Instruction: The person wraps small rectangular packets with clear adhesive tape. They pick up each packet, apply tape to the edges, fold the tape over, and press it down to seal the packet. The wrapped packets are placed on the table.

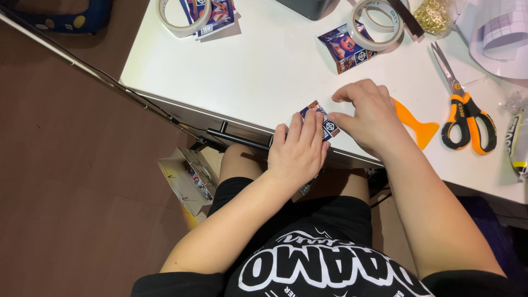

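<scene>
Left hand point(298, 151) pressing card point(325, 125), scraper point(416, 127), scissors point(465, 111) beside

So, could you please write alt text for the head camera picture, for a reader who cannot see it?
Seen from above, a seated person's left hand and right hand press a small printed packet at the edge of a white table. An orange scraper and orange-handled scissors lie to the right, with tape rolls and another packet farther back.
</scene>
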